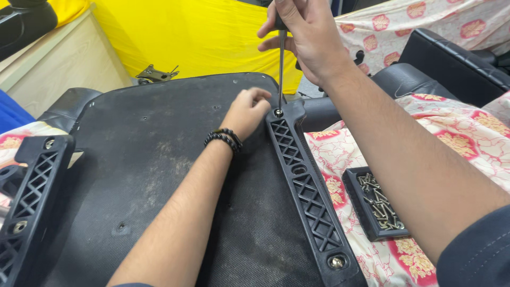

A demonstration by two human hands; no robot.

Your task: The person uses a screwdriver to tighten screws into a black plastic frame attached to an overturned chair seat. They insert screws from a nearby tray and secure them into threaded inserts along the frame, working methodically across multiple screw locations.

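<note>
My right hand (305, 34) grips the handle of a screwdriver (281, 64) held upright, its tip set in a screw (278, 112) at the far end of a black lattice armrest bracket (308, 196). Resting on the black underside of a chair seat (154, 170), my left hand (247, 111) has curled fingers right beside that screw and touches the bracket's end. A beaded bracelet (223, 139) circles the left wrist. Another screw (337, 261) sits at the bracket's near end.
A second lattice bracket (32, 202) lies along the seat's left edge. A small black tray (350, 199) of several brass screws rests on floral cloth (462, 127) to the right. Yellow fabric (202, 32) hangs behind, with a wooden cabinet (64, 58) at left.
</note>
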